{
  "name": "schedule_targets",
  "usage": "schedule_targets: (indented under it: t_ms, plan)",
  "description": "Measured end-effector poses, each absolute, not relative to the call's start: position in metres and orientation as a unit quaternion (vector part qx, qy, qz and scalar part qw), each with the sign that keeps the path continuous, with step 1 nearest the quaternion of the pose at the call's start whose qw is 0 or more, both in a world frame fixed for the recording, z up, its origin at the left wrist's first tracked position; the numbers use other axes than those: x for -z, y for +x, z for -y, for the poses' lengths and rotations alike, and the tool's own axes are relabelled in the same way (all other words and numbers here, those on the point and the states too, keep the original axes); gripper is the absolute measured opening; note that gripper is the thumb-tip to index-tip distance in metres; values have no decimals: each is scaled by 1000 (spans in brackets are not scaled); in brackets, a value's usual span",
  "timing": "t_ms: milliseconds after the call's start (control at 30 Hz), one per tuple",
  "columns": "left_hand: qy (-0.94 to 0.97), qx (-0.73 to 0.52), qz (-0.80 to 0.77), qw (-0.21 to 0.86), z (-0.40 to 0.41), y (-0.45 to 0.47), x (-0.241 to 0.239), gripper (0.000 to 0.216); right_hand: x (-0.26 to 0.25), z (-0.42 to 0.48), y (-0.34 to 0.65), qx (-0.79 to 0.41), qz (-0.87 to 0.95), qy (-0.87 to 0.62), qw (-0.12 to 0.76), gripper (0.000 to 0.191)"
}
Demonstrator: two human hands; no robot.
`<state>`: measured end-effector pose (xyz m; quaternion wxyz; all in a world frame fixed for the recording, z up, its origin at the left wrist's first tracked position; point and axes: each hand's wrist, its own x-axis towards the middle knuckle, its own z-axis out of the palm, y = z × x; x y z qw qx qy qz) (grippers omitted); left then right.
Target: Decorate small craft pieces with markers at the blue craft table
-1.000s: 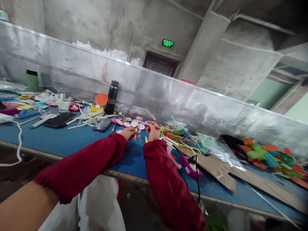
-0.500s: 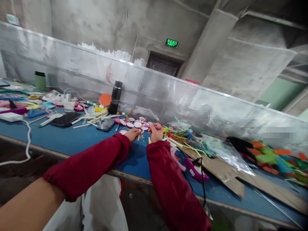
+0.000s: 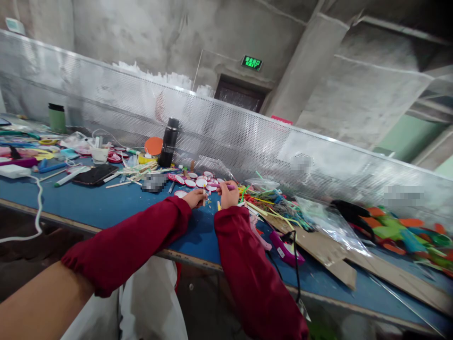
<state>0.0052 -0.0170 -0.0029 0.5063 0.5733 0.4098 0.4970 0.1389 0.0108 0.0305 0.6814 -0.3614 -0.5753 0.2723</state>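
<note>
Pale thin stick (image 3: 204, 190), yellow at one end, in left fingers (image 3: 199, 194); purple pen-like tool (image 3: 230, 187) in right fingers (image 3: 222, 191).

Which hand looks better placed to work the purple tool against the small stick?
Probably the right hand: it holds the purple tool, tip toward the stick pinched in the left hand.

Has a bottle (image 3: 168, 145) on the table (image 3: 78, 203) before a panel (image 3: 226, 137), a phone (image 3: 95, 175) to its left, discs (image 3: 201, 182) just behind the left hand (image 3: 194, 198), cardboard (image 3: 316, 243) right of the right hand (image 3: 229, 194), partly under a bag (image 3: 334, 226)
</note>
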Motion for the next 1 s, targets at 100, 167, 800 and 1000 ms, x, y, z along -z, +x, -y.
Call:
schedule_targets:
  t_ms: [100, 167, 800, 1000]
  plan:
    - [576, -498, -414, 500, 17, 4, 2, 23, -29, -10, 139, -247, 592, -370, 672, 14]
    - [576, -496, -416, 499, 17, 3, 2, 22, -29, -7, 138, -233, 607, -374, 662, 14]
    - [596, -491, -429, 469, 13, 1, 5, 20, -32, 1, 139, -140, 651, -384, 639, 17]
    - [584, -501, -425, 476, 13, 2, 5, 20, -30, -4, 140, -153, 641, -382, 648, 18]
